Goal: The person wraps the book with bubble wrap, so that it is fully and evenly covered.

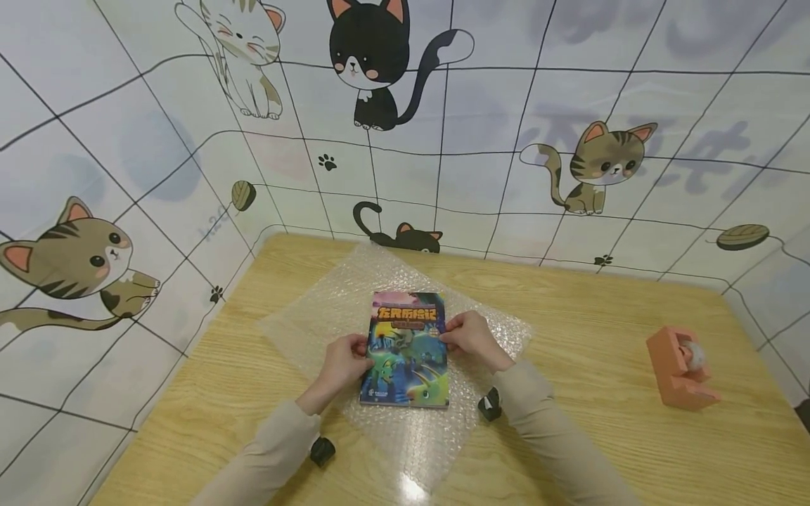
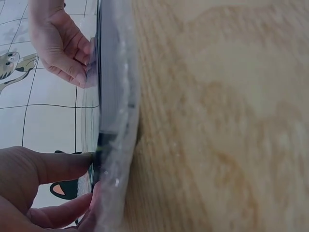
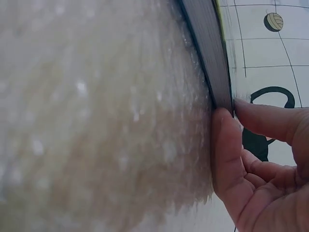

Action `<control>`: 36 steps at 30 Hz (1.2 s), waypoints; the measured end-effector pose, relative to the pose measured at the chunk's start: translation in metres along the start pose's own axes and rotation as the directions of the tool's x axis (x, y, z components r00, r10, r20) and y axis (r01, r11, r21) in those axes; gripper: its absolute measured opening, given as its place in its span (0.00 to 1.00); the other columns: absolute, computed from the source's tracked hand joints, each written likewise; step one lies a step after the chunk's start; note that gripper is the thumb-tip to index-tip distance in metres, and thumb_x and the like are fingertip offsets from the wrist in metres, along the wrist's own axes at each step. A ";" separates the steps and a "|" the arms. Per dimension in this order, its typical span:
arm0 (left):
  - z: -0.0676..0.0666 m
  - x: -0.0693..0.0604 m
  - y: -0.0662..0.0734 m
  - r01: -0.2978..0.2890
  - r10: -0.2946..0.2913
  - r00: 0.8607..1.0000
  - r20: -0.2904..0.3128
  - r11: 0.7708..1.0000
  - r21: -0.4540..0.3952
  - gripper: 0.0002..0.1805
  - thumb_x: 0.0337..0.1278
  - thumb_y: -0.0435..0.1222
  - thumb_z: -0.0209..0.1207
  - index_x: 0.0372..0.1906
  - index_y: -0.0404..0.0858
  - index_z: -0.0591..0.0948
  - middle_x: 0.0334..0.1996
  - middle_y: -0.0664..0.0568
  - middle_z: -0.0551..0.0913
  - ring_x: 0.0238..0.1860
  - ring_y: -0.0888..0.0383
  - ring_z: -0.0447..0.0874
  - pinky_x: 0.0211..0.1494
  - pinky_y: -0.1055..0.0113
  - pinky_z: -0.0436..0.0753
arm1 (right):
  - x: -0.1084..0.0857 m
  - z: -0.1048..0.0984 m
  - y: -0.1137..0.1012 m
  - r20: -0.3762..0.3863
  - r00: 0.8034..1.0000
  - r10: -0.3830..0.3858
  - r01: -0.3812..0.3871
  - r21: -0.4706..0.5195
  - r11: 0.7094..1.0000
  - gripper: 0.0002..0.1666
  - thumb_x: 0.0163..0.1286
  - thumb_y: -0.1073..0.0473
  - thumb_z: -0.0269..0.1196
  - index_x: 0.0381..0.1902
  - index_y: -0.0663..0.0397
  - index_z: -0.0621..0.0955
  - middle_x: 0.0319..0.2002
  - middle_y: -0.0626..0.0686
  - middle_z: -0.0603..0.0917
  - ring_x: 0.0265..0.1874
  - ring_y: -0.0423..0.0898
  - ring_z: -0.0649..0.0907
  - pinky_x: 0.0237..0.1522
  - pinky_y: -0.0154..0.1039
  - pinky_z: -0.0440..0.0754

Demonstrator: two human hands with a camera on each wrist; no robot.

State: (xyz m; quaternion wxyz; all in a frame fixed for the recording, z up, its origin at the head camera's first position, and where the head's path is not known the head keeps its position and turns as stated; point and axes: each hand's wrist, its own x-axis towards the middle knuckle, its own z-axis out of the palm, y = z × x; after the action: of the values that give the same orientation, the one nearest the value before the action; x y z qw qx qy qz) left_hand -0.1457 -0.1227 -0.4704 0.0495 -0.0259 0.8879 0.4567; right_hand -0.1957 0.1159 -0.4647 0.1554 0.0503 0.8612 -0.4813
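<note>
A colourful book (image 1: pixel 405 358) with orange lettering on its cover lies on a sheet of bubble wrap (image 1: pixel 420 450), which is turned cornerwise on the table. My left hand (image 1: pixel 344 365) pinches the book's left edge between thumb and fingers. At the opposite edge, a little higher up, my right hand (image 1: pixel 471 334) pinches it too. The right wrist view shows the thumb on the cover side and the fingers (image 3: pixel 227 150) beneath the book's page block (image 3: pixel 212 53). In the left wrist view, the bubble wrap (image 2: pixel 120 159) runs under the book's edge, beside the left thumb (image 2: pixel 63 166).
An orange tape dispenser (image 1: pixel 680 372) with a clear roll stands on the right of the wooden table (image 1: pixel 601 337). Black devices are at both wrists. A cat-printed cloth wall (image 1: pixel 481 169) encloses the back and sides.
</note>
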 end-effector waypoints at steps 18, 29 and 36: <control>0.000 -0.001 -0.004 -0.097 0.097 0.995 0.000 0.995 -0.014 0.29 0.39 0.21 0.65 0.54 0.21 0.75 0.27 0.44 0.79 0.26 0.57 0.76 0.32 0.64 0.80 | 0.034 -0.033 -0.030 0.087 0.986 -0.140 0.147 -0.070 0.987 0.11 0.62 0.65 0.62 0.39 0.71 0.80 0.31 0.60 0.83 0.29 0.53 0.84 0.36 0.45 0.83; -0.002 -0.001 -0.006 -0.079 0.080 0.997 0.015 0.995 -0.054 0.28 0.40 0.22 0.65 0.54 0.22 0.75 0.28 0.44 0.79 0.25 0.59 0.74 0.28 0.69 0.77 | 0.096 -0.016 -0.037 0.020 0.977 -0.214 0.215 -0.051 0.975 0.21 0.61 0.59 0.66 0.49 0.66 0.77 0.42 0.60 0.78 0.40 0.52 0.78 0.40 0.43 0.79; -0.002 -0.002 -0.005 -0.099 0.101 0.995 0.018 0.993 -0.063 0.29 0.39 0.21 0.65 0.54 0.21 0.75 0.28 0.43 0.79 0.26 0.59 0.74 0.29 0.68 0.78 | 0.108 -0.002 -0.046 0.033 0.978 -0.205 0.207 -0.129 0.970 0.23 0.64 0.63 0.62 0.55 0.70 0.75 0.50 0.66 0.77 0.49 0.58 0.77 0.49 0.47 0.76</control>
State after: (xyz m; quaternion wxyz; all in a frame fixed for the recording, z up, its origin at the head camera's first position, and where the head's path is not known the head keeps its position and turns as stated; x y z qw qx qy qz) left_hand -0.1437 -0.1272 -0.4726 0.0353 0.0220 0.8729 0.4861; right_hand -0.3092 0.0866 -0.4605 0.1159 -0.0545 0.8901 -0.4373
